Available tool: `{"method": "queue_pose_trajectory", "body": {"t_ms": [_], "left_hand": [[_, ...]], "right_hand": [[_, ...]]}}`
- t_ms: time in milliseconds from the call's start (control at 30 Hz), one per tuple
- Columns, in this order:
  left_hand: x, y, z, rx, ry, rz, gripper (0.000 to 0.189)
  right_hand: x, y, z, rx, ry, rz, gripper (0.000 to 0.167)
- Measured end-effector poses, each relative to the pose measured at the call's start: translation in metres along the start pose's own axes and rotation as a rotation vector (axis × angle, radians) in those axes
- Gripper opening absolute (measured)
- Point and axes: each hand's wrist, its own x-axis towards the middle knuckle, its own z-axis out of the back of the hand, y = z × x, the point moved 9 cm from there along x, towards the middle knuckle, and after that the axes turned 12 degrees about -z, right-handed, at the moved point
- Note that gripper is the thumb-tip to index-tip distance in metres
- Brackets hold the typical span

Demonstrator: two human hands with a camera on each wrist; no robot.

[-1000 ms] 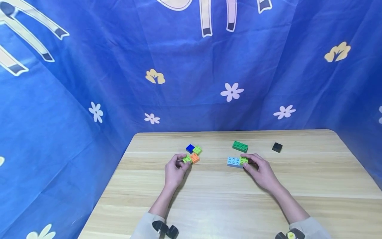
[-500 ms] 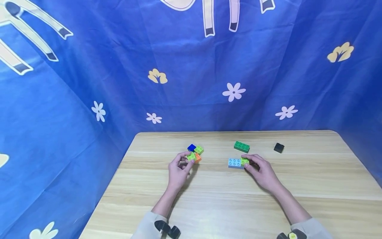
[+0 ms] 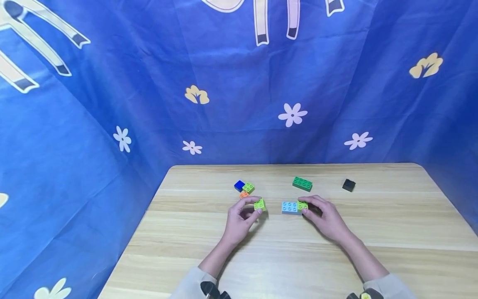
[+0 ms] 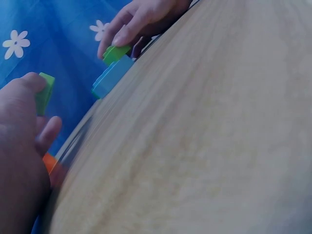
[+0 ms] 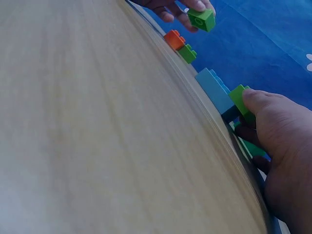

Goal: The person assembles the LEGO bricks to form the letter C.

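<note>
In the head view my left hand (image 3: 239, 222) pinches a small lime green toy brick (image 3: 259, 205) between thumb and fingers. The right wrist view shows that brick (image 5: 202, 20) raised off the table. My right hand (image 3: 324, 218) pinches a second lime brick (image 3: 302, 205) at the right end of a light blue brick (image 3: 289, 207). In the right wrist view this lime brick (image 5: 241, 101) stands a little higher than the blue one (image 5: 214, 90); whether they are joined I cannot tell. Behind my left hand lies an orange brick (image 3: 244, 194), partly hidden.
Beside the orange brick lie another lime brick (image 3: 248, 187) and a dark blue one (image 3: 239, 185). A green brick (image 3: 302, 183) lies behind the light blue one, and a black brick (image 3: 349, 185) farther right. A blue printed curtain (image 3: 239, 83) hangs behind the wooden table (image 3: 276, 257).
My left hand has lifted its lime brick away from the orange one and carried it right. My right hand has shifted slightly left and nearer with the light blue and lime bricks.
</note>
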Motion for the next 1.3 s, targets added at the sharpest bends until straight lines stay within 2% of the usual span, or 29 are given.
{"method": "queue_pose_trajectory", "body": {"t_ms": [100, 367, 600, 967, 1300], "left_hand": [[-0.001, 0.001, -0.004, -0.010, 0.022, 0.010, 0.033], [-0.001, 0.006, -0.010, 0.053, 0.104, 0.047, 0.035], [-0.002, 0.006, -0.013, 0.097, 0.169, 0.031, 0.038], [0.000, 0.005, -0.019, 0.180, 0.224, 0.031, 0.038], [-0.002, 0.005, -0.021, 0.189, 0.269, 0.038, 0.038]], "right_hand": [[-0.001, 0.003, -0.002, 0.000, 0.010, 0.015, 0.037], [-0.004, 0.012, -0.011, 0.036, 0.027, 0.032, 0.039], [-0.009, 0.019, -0.021, 0.007, 0.019, 0.046, 0.038], [-0.009, 0.025, -0.024, -0.004, 0.016, 0.036, 0.039], [-0.011, 0.026, -0.025, -0.003, 0.013, 0.027, 0.038]]}}
